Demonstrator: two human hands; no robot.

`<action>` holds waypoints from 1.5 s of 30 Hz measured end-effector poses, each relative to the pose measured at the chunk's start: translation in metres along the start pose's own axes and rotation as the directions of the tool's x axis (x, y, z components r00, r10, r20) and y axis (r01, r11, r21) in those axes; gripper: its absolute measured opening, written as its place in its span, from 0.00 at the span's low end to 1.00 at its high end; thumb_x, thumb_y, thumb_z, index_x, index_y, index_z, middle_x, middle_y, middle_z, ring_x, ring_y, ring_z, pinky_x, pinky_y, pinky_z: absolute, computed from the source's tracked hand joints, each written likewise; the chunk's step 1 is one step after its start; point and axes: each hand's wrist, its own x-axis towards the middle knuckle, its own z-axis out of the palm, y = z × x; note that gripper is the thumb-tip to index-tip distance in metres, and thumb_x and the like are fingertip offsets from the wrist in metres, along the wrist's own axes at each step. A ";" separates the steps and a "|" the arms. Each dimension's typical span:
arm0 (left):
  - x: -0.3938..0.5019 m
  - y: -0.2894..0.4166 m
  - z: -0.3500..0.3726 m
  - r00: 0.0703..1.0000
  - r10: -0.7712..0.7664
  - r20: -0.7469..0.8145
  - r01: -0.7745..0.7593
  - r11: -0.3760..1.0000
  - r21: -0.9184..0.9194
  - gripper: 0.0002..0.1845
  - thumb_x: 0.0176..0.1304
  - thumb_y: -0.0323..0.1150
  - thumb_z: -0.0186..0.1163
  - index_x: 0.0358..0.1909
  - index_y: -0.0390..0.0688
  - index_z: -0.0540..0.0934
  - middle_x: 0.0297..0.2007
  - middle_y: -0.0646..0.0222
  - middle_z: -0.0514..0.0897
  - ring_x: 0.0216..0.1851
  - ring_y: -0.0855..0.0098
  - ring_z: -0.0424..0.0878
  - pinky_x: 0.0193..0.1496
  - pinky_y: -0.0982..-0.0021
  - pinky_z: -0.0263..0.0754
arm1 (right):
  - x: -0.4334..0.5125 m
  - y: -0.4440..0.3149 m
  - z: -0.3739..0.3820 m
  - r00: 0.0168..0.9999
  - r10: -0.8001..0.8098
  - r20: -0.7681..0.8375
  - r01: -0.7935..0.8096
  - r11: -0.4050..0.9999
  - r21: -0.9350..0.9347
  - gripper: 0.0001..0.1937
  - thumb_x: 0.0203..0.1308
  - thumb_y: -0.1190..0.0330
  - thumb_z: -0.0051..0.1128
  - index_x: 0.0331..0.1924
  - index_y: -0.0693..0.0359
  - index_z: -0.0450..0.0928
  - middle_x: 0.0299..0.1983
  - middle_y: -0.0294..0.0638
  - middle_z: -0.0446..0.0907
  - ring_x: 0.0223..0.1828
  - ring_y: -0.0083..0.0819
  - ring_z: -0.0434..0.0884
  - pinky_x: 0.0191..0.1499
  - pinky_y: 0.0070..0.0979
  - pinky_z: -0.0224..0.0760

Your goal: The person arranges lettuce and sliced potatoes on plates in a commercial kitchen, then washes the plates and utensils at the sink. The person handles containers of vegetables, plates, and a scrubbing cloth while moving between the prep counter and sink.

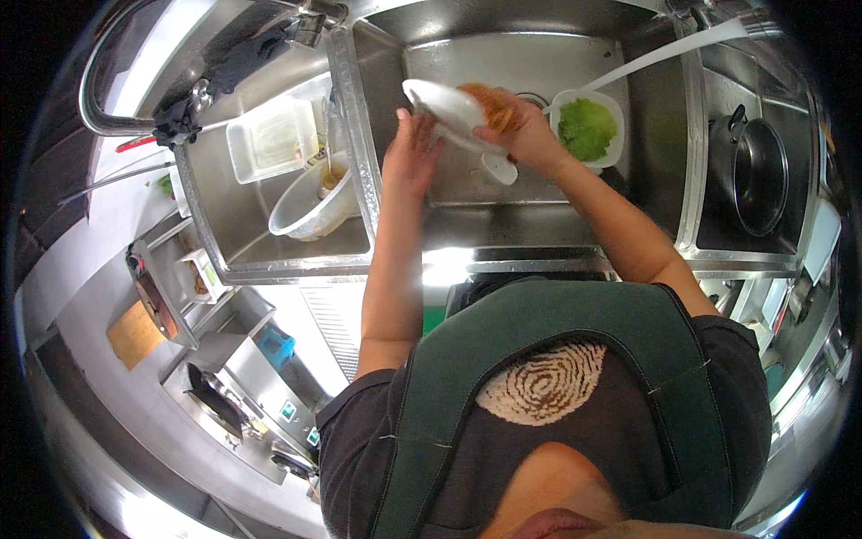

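In the middle sink basin, a white bowl (448,108) is tilted on its side between my hands. My left hand (412,148) is at the bowl's lower left, thumb up; blur hides whether its fingers grip. My right hand (528,135) holds an orange-brown scrubbing pad or cloth (490,106) against the bowl, its thumb near the rim. Below them a white spoon (499,169) lies in the basin. Right of my right hand stands a white square bowl (620,128) with a green leaf or green cloth (587,130) in it.
A white hose or pipe (663,50) slants down to the square bowl. The left basin holds a clear plastic tub (269,145) and a large bowl (296,212) with a ladle. A dark metal pot (761,178) is in the right basin. A curved faucet (84,101) stands at upper left.
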 end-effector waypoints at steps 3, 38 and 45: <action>0.001 -0.018 -0.006 0.988 0.092 -0.124 -0.083 0.994 0.075 0.27 0.63 0.47 0.58 0.53 0.33 0.70 0.53 0.61 0.74 0.55 0.68 0.71 0.56 0.68 0.66 | 0.002 0.000 -0.006 0.980 0.159 -0.118 -0.065 0.820 0.568 0.21 0.53 0.73 0.63 0.53 0.60 0.71 0.49 0.40 0.77 0.48 0.28 0.78 0.50 0.31 0.75; -0.023 -0.021 0.020 0.978 0.114 0.174 -0.065 0.962 -0.265 0.23 0.73 0.44 0.37 0.60 0.36 0.63 0.54 0.58 0.71 0.55 0.64 0.71 0.59 0.63 0.67 | -0.003 0.010 0.073 0.791 -0.612 0.013 0.517 0.657 -0.549 0.20 0.61 0.59 0.47 0.56 0.56 0.71 0.56 0.47 0.68 0.59 0.50 0.66 0.61 0.45 0.55; -0.039 -0.025 0.019 0.984 0.108 0.144 -0.090 0.988 -0.125 0.25 0.72 0.45 0.40 0.61 0.37 0.62 0.56 0.60 0.70 0.57 0.63 0.69 0.62 0.61 0.62 | 0.091 0.019 0.030 0.940 -0.270 -0.210 0.120 0.835 -0.537 0.16 0.57 0.56 0.49 0.44 0.55 0.76 0.48 0.46 0.74 0.51 0.45 0.72 0.51 0.40 0.66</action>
